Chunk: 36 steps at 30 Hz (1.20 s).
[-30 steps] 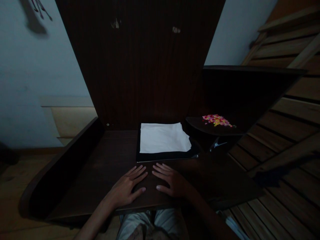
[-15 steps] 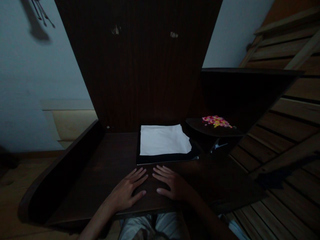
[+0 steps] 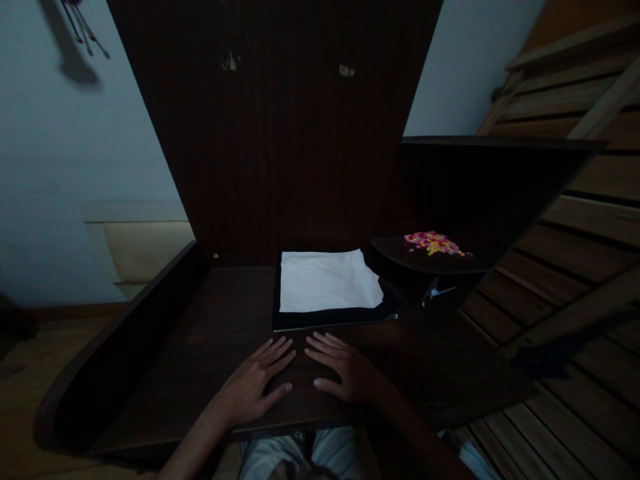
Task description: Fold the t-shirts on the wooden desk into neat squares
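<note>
We see both hands released, palms down on the dark wooden desk (image 3: 200, 360). The left hand (image 3: 257, 383) has its fingers stretched forward and its thumb angled inward; the right hand (image 3: 345, 373) mirrors it, the two just beside each other with a narrow gap between the fingertips. Neither grasps anything.

Just beyond the fingertips, apart from them, lies the white folded cloth (image 3: 327, 283). It rests flat on a larger black layer (image 3: 325, 319), whose border shows mainly along the near side; whether that is fabric or a cover we cannot tell. A thin pale edge shows beneath it.

As for progress, we find the cloth folded and laid down, with no handling under way. Whether this is a start or a finish, we cannot judge from this view, so we cannot say what is left.

The cloth's long axis runs left to right, roughly parallel to the desk's front edge. Its left side is straight; its uneven, stepped end points right, towards the rounded corner shelf (image 3: 395, 252). On that shelf we see a scatter of small pink, red and yellow pieces (image 3: 434, 243), too small to identify.
</note>
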Tool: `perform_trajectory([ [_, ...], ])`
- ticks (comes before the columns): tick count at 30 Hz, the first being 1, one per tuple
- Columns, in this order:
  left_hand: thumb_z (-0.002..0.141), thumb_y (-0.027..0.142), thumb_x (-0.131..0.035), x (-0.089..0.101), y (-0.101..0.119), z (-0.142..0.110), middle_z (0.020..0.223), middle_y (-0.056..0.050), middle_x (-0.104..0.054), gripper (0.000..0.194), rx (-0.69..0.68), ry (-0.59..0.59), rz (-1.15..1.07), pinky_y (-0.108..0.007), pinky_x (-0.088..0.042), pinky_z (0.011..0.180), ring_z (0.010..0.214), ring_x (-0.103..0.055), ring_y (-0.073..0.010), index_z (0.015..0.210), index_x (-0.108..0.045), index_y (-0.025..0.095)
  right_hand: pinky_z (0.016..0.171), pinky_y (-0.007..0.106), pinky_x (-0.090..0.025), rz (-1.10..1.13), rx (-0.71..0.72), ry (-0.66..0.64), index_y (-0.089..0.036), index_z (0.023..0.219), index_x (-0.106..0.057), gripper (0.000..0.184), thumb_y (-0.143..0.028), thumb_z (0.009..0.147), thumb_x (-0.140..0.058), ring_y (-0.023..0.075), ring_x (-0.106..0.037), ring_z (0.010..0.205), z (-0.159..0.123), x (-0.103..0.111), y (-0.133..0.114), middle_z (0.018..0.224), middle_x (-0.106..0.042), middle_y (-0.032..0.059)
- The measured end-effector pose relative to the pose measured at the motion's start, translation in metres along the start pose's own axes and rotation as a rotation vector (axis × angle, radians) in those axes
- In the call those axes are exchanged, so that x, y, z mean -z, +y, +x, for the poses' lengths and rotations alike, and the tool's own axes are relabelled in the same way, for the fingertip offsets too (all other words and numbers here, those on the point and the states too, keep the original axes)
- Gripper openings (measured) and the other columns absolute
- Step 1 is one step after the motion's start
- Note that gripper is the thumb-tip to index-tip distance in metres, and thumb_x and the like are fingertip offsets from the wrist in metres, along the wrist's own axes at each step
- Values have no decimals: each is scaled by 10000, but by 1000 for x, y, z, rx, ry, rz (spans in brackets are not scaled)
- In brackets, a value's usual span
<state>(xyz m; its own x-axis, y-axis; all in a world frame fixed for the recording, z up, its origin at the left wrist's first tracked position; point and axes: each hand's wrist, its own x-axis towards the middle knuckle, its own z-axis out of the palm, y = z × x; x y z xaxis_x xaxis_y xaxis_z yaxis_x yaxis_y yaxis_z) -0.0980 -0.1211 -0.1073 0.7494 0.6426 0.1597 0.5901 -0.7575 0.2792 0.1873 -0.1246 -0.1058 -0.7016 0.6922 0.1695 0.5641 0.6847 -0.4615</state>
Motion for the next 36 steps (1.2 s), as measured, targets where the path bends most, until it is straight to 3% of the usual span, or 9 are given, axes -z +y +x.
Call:
perform_trajectory([
  [36, 960, 471, -472, -1, 1, -1, 1574, -49, -328, 601, 4, 23, 30, -516, -338, 1163, 1443, -319, -263, 1516, -316, 306, 1194, 515, -238, 10, 2, 1, -235, 1474, -427, 626, -455, 907, -575, 268, -296, 1453, 1, 1, -1, 1549, -363, 89],
])
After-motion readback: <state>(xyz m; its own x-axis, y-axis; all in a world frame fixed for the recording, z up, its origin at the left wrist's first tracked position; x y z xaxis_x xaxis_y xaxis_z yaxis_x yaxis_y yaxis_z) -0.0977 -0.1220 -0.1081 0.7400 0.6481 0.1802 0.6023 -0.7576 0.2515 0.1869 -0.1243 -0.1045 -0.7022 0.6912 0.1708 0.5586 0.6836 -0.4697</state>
